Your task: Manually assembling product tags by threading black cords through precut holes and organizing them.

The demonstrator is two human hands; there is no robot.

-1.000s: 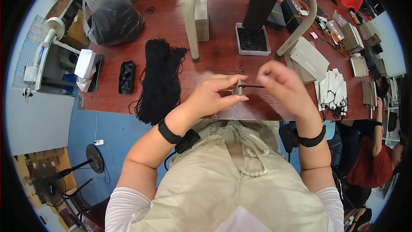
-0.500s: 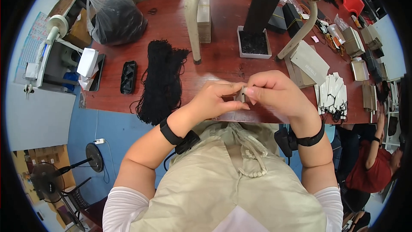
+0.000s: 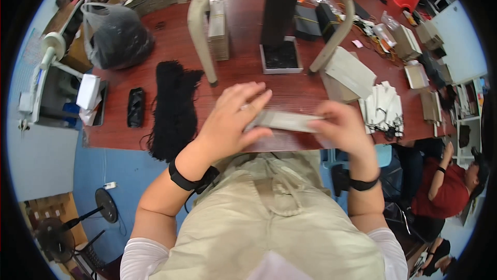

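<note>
A: At table edge, 9 o'clock side: what's there?
B: Black tassel bundle (image 3: 175,108) on red-brown table (image 3: 243,68), small black case (image 3: 136,106) left of it.
A: Hands?
B: Left hand (image 3: 230,122) fingers spread, flat on a thin clear sleeve (image 3: 283,121). Right hand (image 3: 344,130) at 3 o'clock pinches its other end.
A: Beyond?
B: White boxes (image 3: 382,108) at 3 o'clock.

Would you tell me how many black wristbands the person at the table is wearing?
2: one black wristband on the left wrist and another on the right wrist. The sleeves higher up may hide others.
</note>
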